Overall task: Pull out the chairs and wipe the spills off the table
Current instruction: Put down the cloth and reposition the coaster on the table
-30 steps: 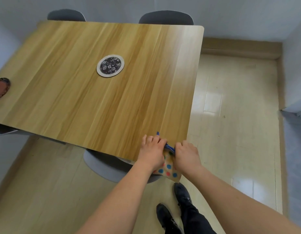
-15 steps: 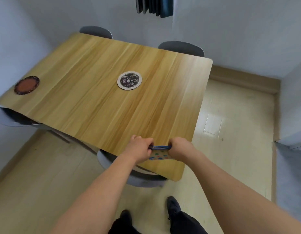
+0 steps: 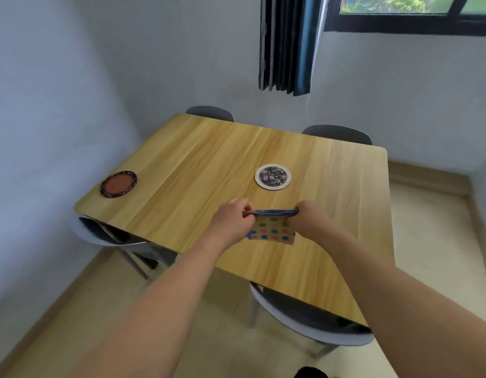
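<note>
Both hands hold a spotted cloth (image 3: 272,232) stretched between them above the wooden counter (image 3: 198,170): the left hand (image 3: 232,221) has its grip closed on one end of the cloth's blue top edge, the right hand (image 3: 308,221) on the other. No spill is plain to see, and the near chair (image 3: 304,320) sits tucked under the counter's edge, so this looks like readying the cloth for wiping. The next move likely calls for laying it flat and sweeping around the patterned coaster (image 3: 273,176).

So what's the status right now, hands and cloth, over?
Left hand and right hand both grip the dotted cloth, stretched between them over the wooden table. Floral coaster just beyond. Near chair tucked under the table.
</note>
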Demonstrator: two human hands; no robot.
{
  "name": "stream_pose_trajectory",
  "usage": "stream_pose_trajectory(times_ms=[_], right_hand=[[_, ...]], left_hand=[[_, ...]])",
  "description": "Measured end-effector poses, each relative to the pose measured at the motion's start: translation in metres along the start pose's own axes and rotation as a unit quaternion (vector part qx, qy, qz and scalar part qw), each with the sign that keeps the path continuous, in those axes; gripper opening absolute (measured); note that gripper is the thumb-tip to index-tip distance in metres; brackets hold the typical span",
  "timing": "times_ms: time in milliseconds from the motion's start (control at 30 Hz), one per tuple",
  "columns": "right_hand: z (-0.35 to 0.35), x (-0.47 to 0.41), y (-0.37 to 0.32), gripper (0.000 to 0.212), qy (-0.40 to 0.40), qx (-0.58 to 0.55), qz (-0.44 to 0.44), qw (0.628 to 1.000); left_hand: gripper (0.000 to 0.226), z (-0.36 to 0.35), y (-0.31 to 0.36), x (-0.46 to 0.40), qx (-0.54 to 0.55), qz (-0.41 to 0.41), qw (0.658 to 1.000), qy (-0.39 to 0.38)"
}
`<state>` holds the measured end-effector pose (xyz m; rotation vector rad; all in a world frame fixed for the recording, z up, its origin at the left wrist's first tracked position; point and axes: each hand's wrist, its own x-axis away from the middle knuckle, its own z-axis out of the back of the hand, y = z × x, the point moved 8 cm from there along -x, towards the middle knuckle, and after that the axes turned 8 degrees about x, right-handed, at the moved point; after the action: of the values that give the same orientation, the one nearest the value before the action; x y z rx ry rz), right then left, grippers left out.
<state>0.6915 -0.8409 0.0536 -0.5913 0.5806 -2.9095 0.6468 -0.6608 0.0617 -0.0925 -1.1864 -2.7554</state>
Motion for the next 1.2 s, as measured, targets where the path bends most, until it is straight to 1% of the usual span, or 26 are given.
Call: stream_pose_trajectory(times_ms=[67,133,233,367,467,567,700,800,900,1000,1100,1200], right_hand=[[-0.001,0.0,-0.032,0.014,0.014,-0.123,-0.006,0.992],[-0.006,-0.001,-0.064,0.012,0.027,-0.185,0.006,0.982],[-0.018,-0.008,-0.108,0.009,0.027,-0.228,0.027,0.973],[-0.037,-0.032,-0.154,0.018,0.019,-0.246,0.022,0.969],[-0.056,-0.066,-0.185,0.019,0.015,-0.249,0.014,0.968],[-0.086,-0.105,-0.221,0.02,-0.013,-0.281,-0.002,0.96],[-0.125,-0.145,-0.277,0.022,-0.078,-0.317,-0.024,0.945],[-0.154,-0.171,-0.337,0.022,-0.133,-0.33,-0.021,0.934],[-0.181,-0.188,-0.387,0.023,-0.172,-0.331,-0.029,0.927],[-0.216,-0.203,-0.437,0.023,-0.212,-0.335,-0.049,0.917],[-0.251,-0.22,-0.485,0.02,-0.232,-0.335,-0.069,0.911],[-0.293,-0.233,-0.522,0.018,-0.25,-0.337,-0.102,0.902]], left_hand=[[0.007,0.036,-0.022,0.004,0.132,0.041,0.99,0.032],[0.008,0.064,-0.041,0.008,0.217,0.063,0.973,0.046],[0.01,0.093,-0.072,0.006,0.285,0.079,0.954,0.042],[0.009,0.12,-0.123,-0.014,0.326,0.102,0.939,0.042],[0.009,0.138,-0.162,-0.038,0.339,0.118,0.932,0.046],[0.011,0.161,-0.205,-0.065,0.357,0.134,0.923,0.062],[0.017,0.195,-0.264,-0.086,0.349,0.193,0.914,0.075],[0.01,0.237,-0.311,-0.098,0.339,0.223,0.908,0.1],[0.007,0.273,-0.354,-0.108,0.313,0.244,0.907,0.139],[0.008,0.306,-0.401,-0.116,0.286,0.266,0.907,0.154],[0.007,0.341,-0.449,-0.132,0.234,0.288,0.917,0.15],[0.007,0.367,-0.499,-0.145,0.187,0.299,0.928,0.12]])
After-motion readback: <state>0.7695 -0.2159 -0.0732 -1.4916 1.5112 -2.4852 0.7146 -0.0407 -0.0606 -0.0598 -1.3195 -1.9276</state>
